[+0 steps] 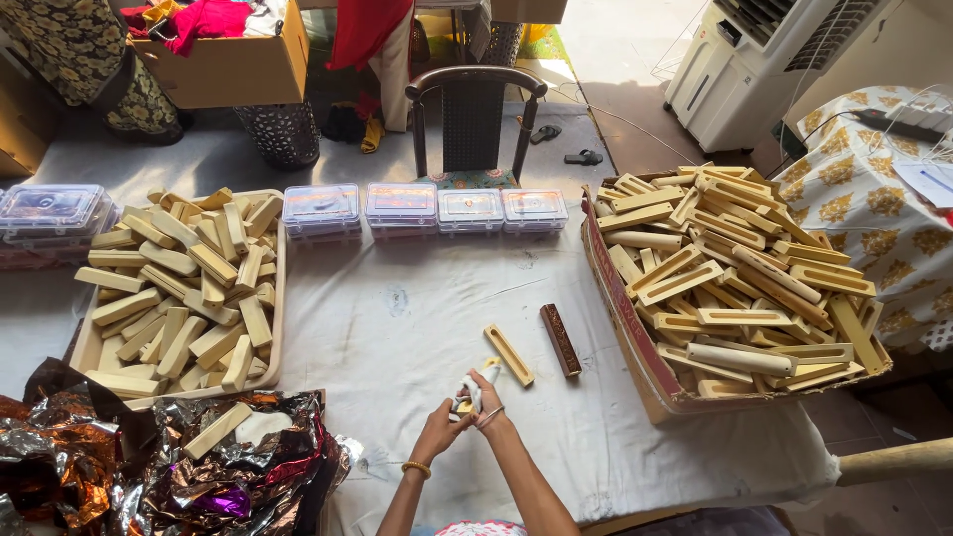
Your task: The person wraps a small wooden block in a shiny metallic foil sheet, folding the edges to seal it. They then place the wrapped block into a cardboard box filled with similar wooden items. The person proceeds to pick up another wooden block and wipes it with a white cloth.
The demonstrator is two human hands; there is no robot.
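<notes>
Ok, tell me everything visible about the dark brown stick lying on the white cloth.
The dark brown stick is a slim rectangular bar, seemingly wood, with a faint pattern along its top. It lies flat and slightly angled on the white cloth, between a pale wooden slotted piece and the cardboard box. Nothing touches it.

Both forearms rise from the bottom edge and converge — wrists nearly meeting. The left hand [440, 429] is cupped, fingers curled inward, a bangle on its wrist. The right hand [483, 395] sits just above it (also bangled), fingers bent in a closed grip. The two hands touch — knuckles toward the camera.
</notes>
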